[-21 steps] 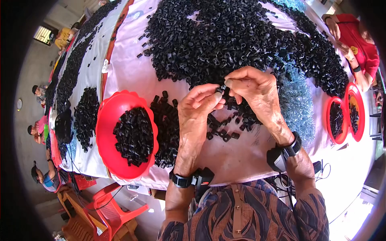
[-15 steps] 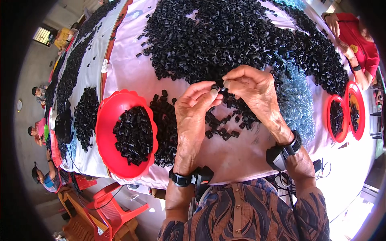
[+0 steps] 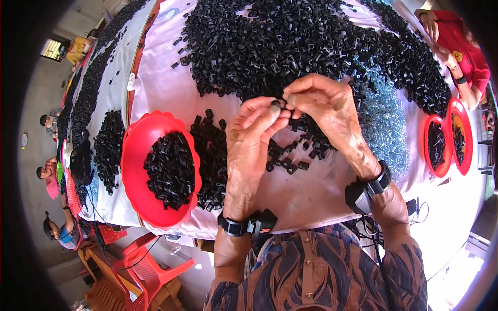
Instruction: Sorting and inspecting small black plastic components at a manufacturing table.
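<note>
My left hand (image 3: 251, 140) and my right hand (image 3: 324, 106) meet fingertip to fingertip above the table, pinching a small black plastic ring piece (image 3: 280, 105) between them. Just beyond the fingers lies a huge heap of the same small black pieces (image 3: 290, 41). A smaller scatter of black pieces (image 3: 290, 155) lies under my hands on the pale pink cloth (image 3: 161, 88). To the left of my left hand stands a red plastic bowl (image 3: 132, 166) with a mound of black pieces in it.
A patch of thin bluish wire springs (image 3: 386, 124) lies right of my right hand. Two red bowls (image 3: 448, 135) sit at the right edge by a person in a red sleeve (image 3: 461, 46). Red plastic chairs (image 3: 140, 269) stand below the table; other people sit far left.
Both hands have stayed together over the scatter, shifting very slightly up; the fingertips keep working the small black piece between them.
</note>
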`<act>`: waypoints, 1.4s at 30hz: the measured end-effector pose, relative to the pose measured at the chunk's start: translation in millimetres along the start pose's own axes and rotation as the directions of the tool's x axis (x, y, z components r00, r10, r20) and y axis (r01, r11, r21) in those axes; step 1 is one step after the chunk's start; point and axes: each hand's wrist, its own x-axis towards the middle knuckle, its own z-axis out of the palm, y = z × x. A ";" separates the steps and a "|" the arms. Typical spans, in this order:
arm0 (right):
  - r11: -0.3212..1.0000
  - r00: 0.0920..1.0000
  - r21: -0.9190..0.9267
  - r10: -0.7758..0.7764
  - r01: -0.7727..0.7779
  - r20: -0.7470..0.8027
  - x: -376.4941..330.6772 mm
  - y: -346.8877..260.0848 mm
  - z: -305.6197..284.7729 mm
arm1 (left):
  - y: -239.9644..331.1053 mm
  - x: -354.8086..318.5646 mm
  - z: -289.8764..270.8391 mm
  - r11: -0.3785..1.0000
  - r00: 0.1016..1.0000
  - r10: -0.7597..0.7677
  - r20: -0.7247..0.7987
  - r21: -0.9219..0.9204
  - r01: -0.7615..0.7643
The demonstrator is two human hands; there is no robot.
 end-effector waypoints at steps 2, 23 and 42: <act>0.997 0.999 -0.078 -0.018 0.015 -0.044 1.0 -1.8 -1.0 | 3.5 0.6 -6.7 0.998 0.997 0.060 -0.049 0.013 -0.059; 0.176 0.854 -0.838 -0.047 0.517 0.518 -10.4 11.5 8.4 | 13.7 0.7 -14.1 0.994 0.979 0.110 -0.172 0.016 -0.109; 0.997 0.997 -0.015 0.073 -0.073 0.031 -0.1 4.1 2.8 | 3.6 -0.9 -10.1 0.995 0.993 0.065 -0.102 0.078 -0.057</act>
